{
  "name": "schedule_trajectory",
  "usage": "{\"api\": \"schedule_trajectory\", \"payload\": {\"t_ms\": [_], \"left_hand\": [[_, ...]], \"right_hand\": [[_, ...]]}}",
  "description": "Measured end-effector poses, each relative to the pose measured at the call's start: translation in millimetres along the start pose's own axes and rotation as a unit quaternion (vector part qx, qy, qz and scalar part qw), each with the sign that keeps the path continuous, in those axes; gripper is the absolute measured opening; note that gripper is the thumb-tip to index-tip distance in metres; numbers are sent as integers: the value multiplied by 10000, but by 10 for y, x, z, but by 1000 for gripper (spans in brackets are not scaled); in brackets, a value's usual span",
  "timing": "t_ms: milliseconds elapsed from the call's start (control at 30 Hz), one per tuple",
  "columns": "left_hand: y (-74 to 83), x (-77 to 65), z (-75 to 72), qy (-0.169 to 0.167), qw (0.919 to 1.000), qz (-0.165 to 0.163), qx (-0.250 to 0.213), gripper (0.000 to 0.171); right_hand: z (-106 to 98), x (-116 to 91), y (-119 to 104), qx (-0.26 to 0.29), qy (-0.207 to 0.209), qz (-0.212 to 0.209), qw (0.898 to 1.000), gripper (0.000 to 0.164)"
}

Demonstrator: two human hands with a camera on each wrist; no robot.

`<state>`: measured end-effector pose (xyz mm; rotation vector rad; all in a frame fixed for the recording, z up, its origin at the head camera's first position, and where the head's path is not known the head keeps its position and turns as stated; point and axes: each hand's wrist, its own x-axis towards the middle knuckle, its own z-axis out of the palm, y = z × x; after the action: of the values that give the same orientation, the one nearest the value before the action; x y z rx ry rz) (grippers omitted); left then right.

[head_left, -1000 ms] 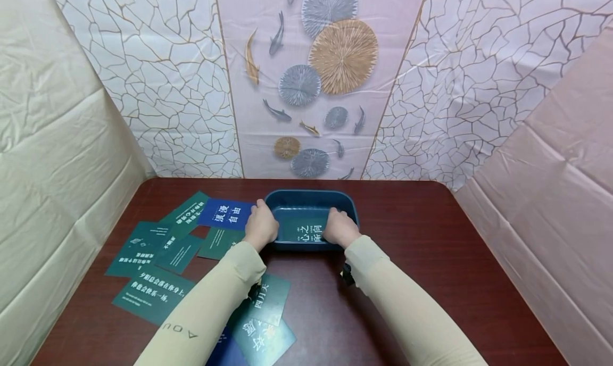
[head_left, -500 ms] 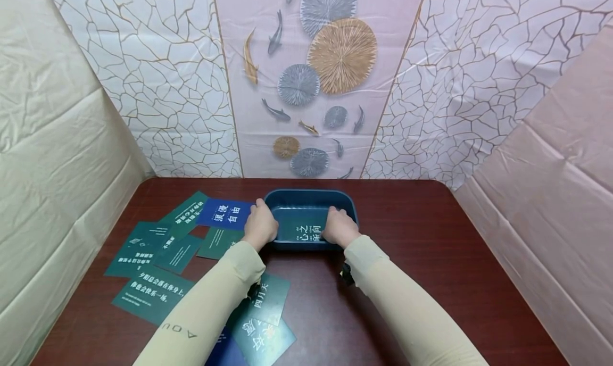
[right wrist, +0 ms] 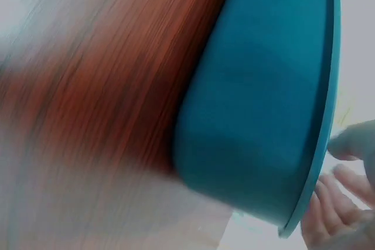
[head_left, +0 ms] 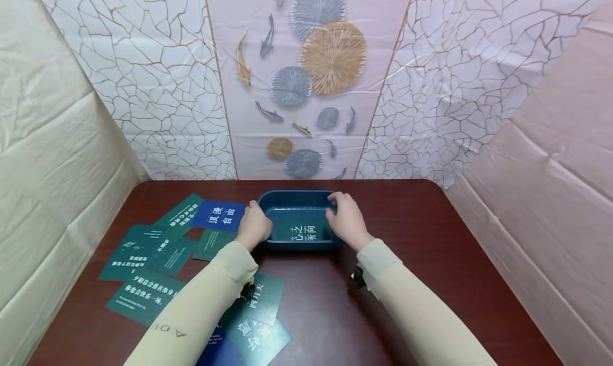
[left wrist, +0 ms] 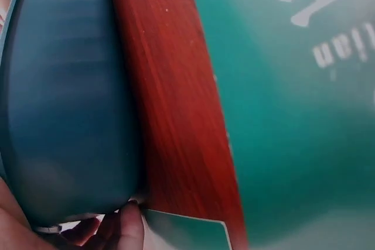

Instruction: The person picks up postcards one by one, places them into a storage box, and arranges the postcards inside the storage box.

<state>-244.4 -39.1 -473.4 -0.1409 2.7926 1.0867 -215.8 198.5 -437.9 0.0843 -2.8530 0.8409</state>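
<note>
A dark blue plastic bin [head_left: 299,246] sits near the table's far edge, with a green card [head_left: 304,232] bearing white characters lying inside. My left hand [head_left: 254,227] grips the bin's left end; in the left wrist view its fingers [left wrist: 130,226] curl at the bin's end wall. At the right end is my right hand [head_left: 350,222], its thumb and fingers spread apart over the rim. The right wrist view has those fingertips [right wrist: 331,194] close to the rim, loosely bent. A blue card [head_left: 219,215] lies against the left hand's outer side.
Several green cards [head_left: 143,297] overlap on the left of the dark red table [head_left: 431,281]. More cards [head_left: 261,337] lie near the front, partly under the left forearm. Patterned cloth [head_left: 297,132] hangs behind the table, and plain cloth [head_left: 541,158] stands along both sides.
My right hand has left the bin's near right corner, moved up to the right end, and spread its fingers. The left hand keeps its grip. The whole head view has shifted slightly.
</note>
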Motion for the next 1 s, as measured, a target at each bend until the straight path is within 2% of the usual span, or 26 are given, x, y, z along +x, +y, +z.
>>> {"api": "schedule_trajectory", "payload": {"t_ms": [100,167,267,367,533,667,733,833,1000], "left_hand": [[-46,-2,-42,57,9997,118,-196,62],[-77,-11,-77,91,9992,181,-358,58],[-119,-37,-168,109,9982,262,-524,55],[-179,-115,-324,-3,9980,437,-453,61],[-354,-292,-590,-348,9943,987,222,74],[-503,-438,-712,-660,9851,1374,802,79],[-565,-513,-743,-839,9800,1501,999,79],[-636,-617,-765,-1138,9704,1675,1318,78],[-687,-752,-766,-1629,9530,1820,1795,73]], "right_hand": [[-13,24,79,63,313,87,9995,36],[-6,37,135,154,324,309,9989,41],[18,52,207,441,128,780,9959,48],[29,75,271,892,-238,1272,9876,52],[34,125,362,1731,-867,2031,9598,53],[40,150,423,2154,-1280,2472,9360,56],[42,157,439,2250,-1428,2582,9286,59],[48,172,441,2227,-1585,2590,9264,60],[64,187,427,2031,-1770,2385,9330,62]]}}
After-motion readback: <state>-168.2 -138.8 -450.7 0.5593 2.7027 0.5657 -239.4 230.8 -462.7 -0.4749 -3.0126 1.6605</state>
